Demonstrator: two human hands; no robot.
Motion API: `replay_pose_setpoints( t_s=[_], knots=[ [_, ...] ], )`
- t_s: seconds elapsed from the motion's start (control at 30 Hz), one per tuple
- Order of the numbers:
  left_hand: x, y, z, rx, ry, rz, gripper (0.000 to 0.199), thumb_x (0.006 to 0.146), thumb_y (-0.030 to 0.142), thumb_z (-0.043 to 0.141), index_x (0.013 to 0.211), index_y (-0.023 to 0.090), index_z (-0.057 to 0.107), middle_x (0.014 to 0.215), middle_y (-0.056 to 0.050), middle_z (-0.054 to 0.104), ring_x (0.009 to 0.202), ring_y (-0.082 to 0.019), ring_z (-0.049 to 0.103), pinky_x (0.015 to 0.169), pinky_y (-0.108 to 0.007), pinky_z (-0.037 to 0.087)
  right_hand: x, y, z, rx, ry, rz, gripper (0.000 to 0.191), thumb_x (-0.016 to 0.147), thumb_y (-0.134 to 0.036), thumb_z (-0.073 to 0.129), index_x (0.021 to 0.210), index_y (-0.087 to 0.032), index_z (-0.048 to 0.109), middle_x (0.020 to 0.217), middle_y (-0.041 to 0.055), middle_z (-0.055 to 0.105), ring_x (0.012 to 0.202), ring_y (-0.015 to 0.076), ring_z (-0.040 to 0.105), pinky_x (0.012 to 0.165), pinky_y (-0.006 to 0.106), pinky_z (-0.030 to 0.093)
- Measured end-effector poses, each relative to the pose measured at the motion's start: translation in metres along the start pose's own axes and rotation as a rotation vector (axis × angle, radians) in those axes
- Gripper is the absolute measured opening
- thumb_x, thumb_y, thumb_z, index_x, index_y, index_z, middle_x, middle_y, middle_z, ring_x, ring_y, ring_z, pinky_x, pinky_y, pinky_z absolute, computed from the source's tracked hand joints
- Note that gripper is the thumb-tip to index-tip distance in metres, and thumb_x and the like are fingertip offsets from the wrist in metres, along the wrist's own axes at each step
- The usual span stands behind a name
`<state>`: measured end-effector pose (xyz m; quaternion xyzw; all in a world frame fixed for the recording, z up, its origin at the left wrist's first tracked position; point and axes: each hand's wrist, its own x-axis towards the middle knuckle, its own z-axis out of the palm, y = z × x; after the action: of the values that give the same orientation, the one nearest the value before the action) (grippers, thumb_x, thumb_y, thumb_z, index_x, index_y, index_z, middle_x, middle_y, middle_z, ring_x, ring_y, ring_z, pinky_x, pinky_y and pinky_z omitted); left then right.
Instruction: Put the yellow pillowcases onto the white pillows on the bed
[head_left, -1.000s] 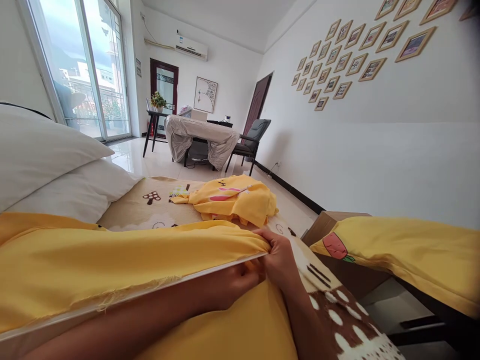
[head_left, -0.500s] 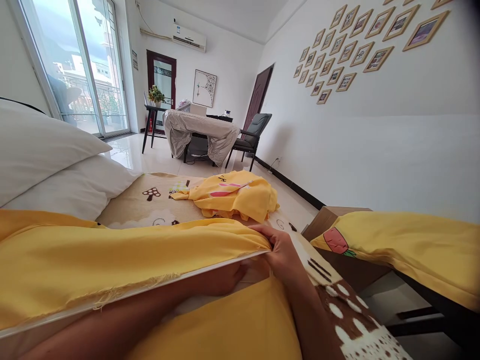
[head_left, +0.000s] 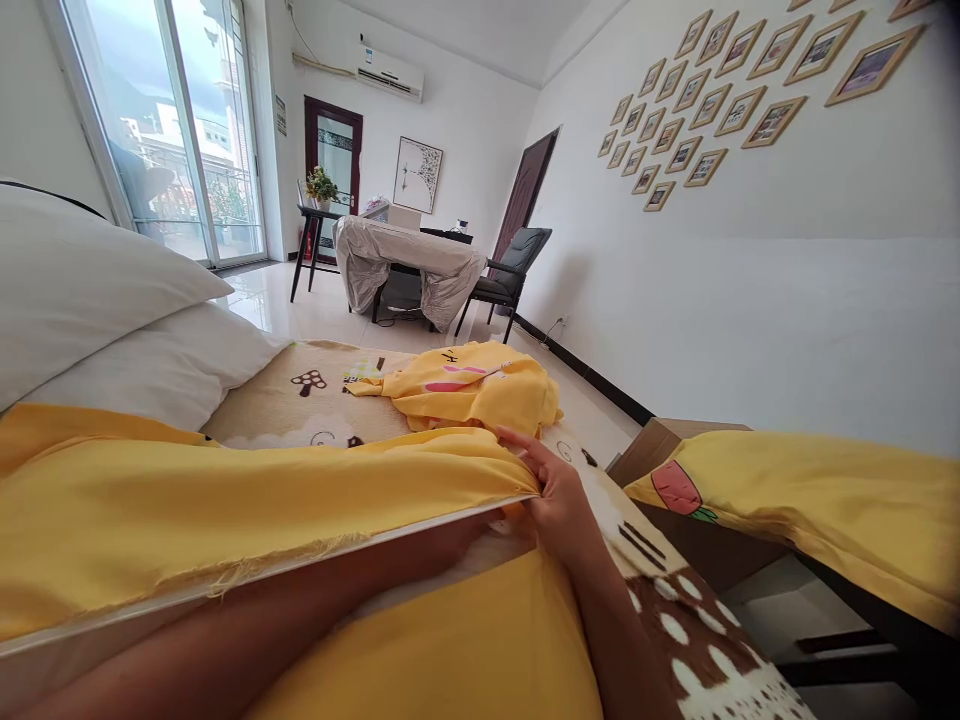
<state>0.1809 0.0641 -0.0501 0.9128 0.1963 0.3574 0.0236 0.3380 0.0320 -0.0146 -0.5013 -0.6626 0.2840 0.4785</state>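
A yellow pillowcase [head_left: 285, 490] lies across my lap side of the bed, its long opening edged with a white strip and frayed threads. My right hand [head_left: 551, 490] pinches the right end of this opening between thumb and fingers, the index finger stretched along the cloth. My left forearm [head_left: 247, 630] runs into the opening between the upper layer and the lower yellow layer [head_left: 450, 640]. The cloth hides my left hand and its fingers. Some white material shows inside the opening. Just beyond lies a crumpled yellow cloth [head_left: 472, 385] with pink print.
White pillows [head_left: 97, 290] are stacked at the left. A patterned blanket [head_left: 262, 390] covers the bed. On the right, a yellow pillow [head_left: 810, 490] with a carrot print rests over a cardboard box [head_left: 660, 435]. Farther back stand a covered table [head_left: 412, 245] and a dark chair [head_left: 517, 265].
My left hand has slid deeper into the opening and out of sight. My right hand keeps its hold, with the index finger slightly more extended. The view has shifted a little.
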Motion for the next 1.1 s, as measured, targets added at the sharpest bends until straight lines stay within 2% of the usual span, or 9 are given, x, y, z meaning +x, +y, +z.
replay_pose_setpoints(
  t_s=[0.13, 0.23, 0.33, 0.43, 0.53, 0.63, 0.73, 1.0, 1.1],
  knots=[
    [-0.007, 0.011, -0.007, 0.223, 0.01, 0.233, 0.027, 0.092, 0.018, 0.038, 0.107, 0.014, 0.06, 0.104, -0.007, 0.067, 0.099, -0.019, 0.06, 0.093, -0.031, 0.047, -0.005, -0.004, 0.0, -0.227, 0.049, -0.011, 0.063, 0.07, -0.009, 0.048, 0.132, -0.024, 0.047, 0.104, 0.0022, 0.068, 0.089, 0.0185, 0.064, 0.079, 0.028, 0.05],
    [-0.009, 0.015, -0.01, 0.391, 0.108, 0.335, 0.025, 0.088, 0.015, 0.043, 0.102, 0.009, 0.062, 0.093, -0.009, 0.068, 0.09, -0.02, 0.063, 0.092, -0.031, 0.048, -0.006, -0.007, 0.0, -0.355, 0.072, -0.014, 0.066, 0.068, -0.007, 0.043, 0.131, -0.025, 0.049, 0.1, 0.0016, 0.069, 0.09, 0.0186, 0.063, 0.08, 0.029, 0.048],
    [-0.007, 0.017, -0.01, 0.439, 0.177, 0.32, 0.022, 0.087, 0.016, 0.044, 0.097, 0.011, 0.062, 0.094, -0.008, 0.068, 0.089, -0.02, 0.063, 0.09, -0.031, 0.048, -0.006, -0.008, 0.0, -0.396, 0.084, -0.004, 0.067, 0.065, -0.006, 0.04, 0.129, -0.023, 0.051, 0.087, 0.0011, 0.07, 0.085, 0.0187, 0.063, 0.079, 0.029, 0.048],
    [-0.005, 0.017, -0.011, 0.427, 0.149, 0.294, 0.02, 0.085, 0.017, 0.045, 0.093, 0.013, 0.062, 0.096, -0.007, 0.068, 0.085, -0.019, 0.063, 0.081, -0.028, 0.051, -0.005, -0.007, 0.0, -0.388, 0.08, 0.011, 0.071, 0.062, -0.006, 0.039, 0.13, -0.022, 0.05, 0.082, 0.0003, 0.07, 0.08, 0.0184, 0.063, 0.075, 0.028, 0.048],
    [-0.005, 0.016, -0.012, 0.385, 0.159, 0.273, 0.02, 0.083, 0.015, 0.044, 0.094, 0.014, 0.062, 0.097, -0.007, 0.068, 0.078, -0.018, 0.063, 0.074, -0.027, 0.053, -0.005, -0.007, 0.001, -0.346, 0.083, 0.023, 0.072, 0.061, -0.007, 0.039, 0.131, -0.022, 0.049, 0.089, 0.0009, 0.07, 0.078, 0.0179, 0.063, 0.069, 0.026, 0.049],
    [-0.005, 0.015, -0.011, 0.352, 0.184, 0.28, 0.022, 0.083, 0.014, 0.043, 0.093, 0.013, 0.063, 0.099, -0.008, 0.068, 0.082, -0.019, 0.064, 0.075, -0.027, 0.053, -0.005, -0.007, 0.002, -0.295, 0.108, 0.013, 0.069, 0.063, -0.01, 0.041, 0.13, -0.021, 0.049, 0.1, 0.0021, 0.07, 0.079, 0.0176, 0.064, 0.067, 0.025, 0.05],
    [-0.005, 0.015, -0.011, 0.362, 0.167, 0.294, 0.022, 0.084, 0.015, 0.044, 0.096, 0.012, 0.063, 0.1, -0.008, 0.068, 0.089, -0.02, 0.064, 0.081, -0.028, 0.052, -0.006, -0.007, 0.003, -0.253, 0.135, -0.004, 0.068, 0.063, -0.01, 0.042, 0.13, -0.022, 0.049, 0.109, 0.0023, 0.068, 0.083, 0.0173, 0.065, 0.07, 0.025, 0.051],
    [-0.005, 0.014, -0.008, 0.427, 0.162, 0.279, 0.02, 0.082, 0.015, 0.046, 0.091, 0.012, 0.063, 0.098, -0.009, 0.069, 0.087, -0.022, 0.065, 0.083, -0.032, 0.054, -0.006, -0.002, 0.004, -0.236, 0.124, -0.015, 0.066, 0.065, -0.009, 0.044, 0.129, -0.023, 0.05, 0.126, 0.0026, 0.059, 0.092, 0.0189, 0.065, 0.077, 0.028, 0.052],
    [-0.005, 0.014, -0.006, 0.467, 0.177, 0.252, 0.023, 0.081, 0.017, 0.047, 0.098, 0.013, 0.063, 0.103, -0.009, 0.068, 0.09, -0.023, 0.065, 0.087, -0.035, 0.053, -0.005, 0.0, 0.004, -0.226, 0.13, -0.026, 0.063, 0.067, -0.011, 0.045, 0.129, -0.023, 0.051, 0.127, 0.0031, 0.058, 0.095, 0.0201, 0.064, 0.079, 0.029, 0.052]
  ],
)
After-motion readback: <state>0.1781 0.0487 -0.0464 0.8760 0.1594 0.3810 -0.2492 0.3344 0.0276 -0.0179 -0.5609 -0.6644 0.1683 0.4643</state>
